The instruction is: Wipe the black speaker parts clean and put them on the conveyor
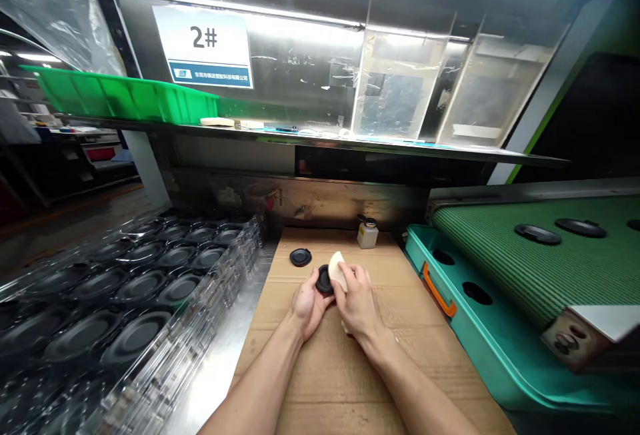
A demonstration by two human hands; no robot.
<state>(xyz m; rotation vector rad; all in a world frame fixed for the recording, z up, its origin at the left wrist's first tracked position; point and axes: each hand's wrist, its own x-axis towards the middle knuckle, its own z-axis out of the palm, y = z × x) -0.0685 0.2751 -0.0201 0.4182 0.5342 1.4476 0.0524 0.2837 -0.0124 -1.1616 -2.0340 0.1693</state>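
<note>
My left hand [307, 303] is closed around a round black plastic lid [325, 280], held just above the cardboard sheet [340, 375]. A cream-white pad [337, 270], flat and rounded like a sponge, is pinched between the thumb and fingers of my right hand [357, 298]. The pad overlaps the lid's right side; whether it presses on it I cannot tell. Another black lid [301, 257] lies on the cardboard beyond my left hand. Something small and pale shows beneath my right hand, too covered to name.
Clear trays [165, 355] filled with black lids stand at left. A small bottle [367, 234] sits at the cardboard's far edge. At right, a green conveyor belt [540, 275] carries black parts above a teal bin [500, 348]. A shelf [350, 144] with a green bin [130, 98] crosses overhead.
</note>
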